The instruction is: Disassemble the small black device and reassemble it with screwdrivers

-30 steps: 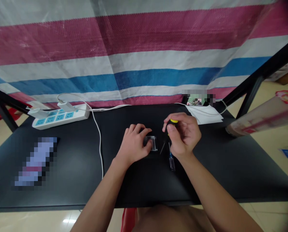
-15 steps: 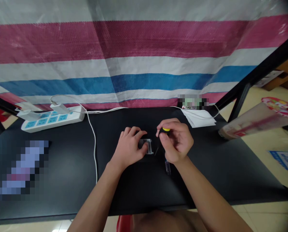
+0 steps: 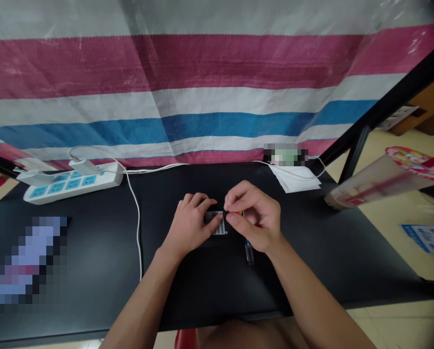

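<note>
My left hand [image 3: 191, 223] lies over a small flat rectangular device [image 3: 220, 226] on the black table and holds it, with the thumb on its pale, printed-looking face. The palm and fingers cover the device's left part. Just to the right, my right hand [image 3: 256, 213] is closed, thumb and fingertips pinched together beside the device. A bit of the yellow-ended screwdriver [image 3: 241, 213] shows between those fingers; the rest of it is hidden. Whether the fingertips pinch anything else is too small to tell. Below the right hand, a slim tool with a clear bluish handle [image 3: 249, 253] lies on the table.
On the left are a white power strip [image 3: 74, 185] with plugs and a white cable [image 3: 138, 232] across the table [image 3: 104, 271]. A blurred-out object [image 3: 29, 261] lies at far left. White papers [image 3: 297, 179] and a tilted-looking drink cup [image 3: 369, 186] are at right.
My right hand has moved left and turned, coming close to the device; the yellow end and shaft of the screwdriver are now mostly hidden. My left hand stays on the device.
</note>
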`<state>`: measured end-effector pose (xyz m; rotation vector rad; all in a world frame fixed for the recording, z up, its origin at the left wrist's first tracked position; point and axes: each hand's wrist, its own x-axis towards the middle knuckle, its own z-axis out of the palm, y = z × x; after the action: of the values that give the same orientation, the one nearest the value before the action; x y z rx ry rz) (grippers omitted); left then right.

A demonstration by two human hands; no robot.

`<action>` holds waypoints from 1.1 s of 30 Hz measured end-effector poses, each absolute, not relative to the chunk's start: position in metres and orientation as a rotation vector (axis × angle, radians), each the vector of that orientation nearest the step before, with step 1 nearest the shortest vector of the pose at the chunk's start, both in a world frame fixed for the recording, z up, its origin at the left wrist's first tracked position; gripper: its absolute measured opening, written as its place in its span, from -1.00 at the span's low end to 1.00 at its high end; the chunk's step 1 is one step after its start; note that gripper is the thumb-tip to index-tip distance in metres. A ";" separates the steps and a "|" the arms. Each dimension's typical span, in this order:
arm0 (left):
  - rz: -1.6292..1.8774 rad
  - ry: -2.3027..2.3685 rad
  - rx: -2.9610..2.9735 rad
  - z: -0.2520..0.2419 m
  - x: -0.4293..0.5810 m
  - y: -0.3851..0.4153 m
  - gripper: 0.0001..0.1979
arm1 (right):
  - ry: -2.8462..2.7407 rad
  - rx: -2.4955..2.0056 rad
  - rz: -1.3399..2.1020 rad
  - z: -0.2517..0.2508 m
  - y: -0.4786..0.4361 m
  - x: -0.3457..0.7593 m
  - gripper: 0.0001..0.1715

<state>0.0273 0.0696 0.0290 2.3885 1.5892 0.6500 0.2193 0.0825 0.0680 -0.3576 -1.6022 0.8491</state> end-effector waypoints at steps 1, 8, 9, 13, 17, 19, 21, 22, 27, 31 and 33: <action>0.652 1.585 2.389 0.029 0.027 0.070 -0.69 | -1.613 -0.354 0.935 0.071 0.082 0.221 -0.85; 0.695 1.571 2.388 0.024 0.027 0.071 -0.73 | -1.548 -0.175 1.376 0.073 0.088 0.235 -0.94; 0.704 1.572 2.389 0.023 0.027 0.071 -0.73 | -1.546 -0.157 1.369 0.073 0.089 0.235 -0.94; 0.702 1.568 2.379 0.025 0.027 0.071 -0.72 | -1.552 -0.172 1.292 0.073 0.092 0.233 -0.84; 0.673 1.563 2.370 0.027 0.027 0.072 -0.76 | -1.598 -0.197 1.321 0.075 0.091 0.230 -0.77; 0.674 1.563 2.369 0.027 0.026 0.072 -0.76 | -1.621 -0.211 1.349 0.075 0.090 0.232 -0.81; 0.679 1.562 2.367 0.027 0.027 0.072 -0.75 | -1.611 -0.210 1.398 0.075 0.089 0.234 -0.79; 0.681 1.561 2.366 0.027 0.027 0.072 -0.75 | -1.594 -0.198 1.430 0.075 0.090 0.236 -0.76; 0.686 1.550 2.379 0.024 0.026 0.073 -0.72 | -1.555 -0.092 1.576 0.070 0.093 0.238 -0.71; 0.694 1.550 2.381 0.023 0.025 0.073 -0.62 | -1.531 -0.066 1.609 0.068 0.095 0.242 -0.71; 0.700 1.541 2.381 0.024 0.025 0.073 -0.61 | -1.541 -0.081 1.678 0.069 0.094 0.245 -0.72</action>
<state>0.0250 0.0733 0.0236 2.3810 1.5415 0.7003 0.2446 0.0943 0.0695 -0.0808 -1.5408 1.6777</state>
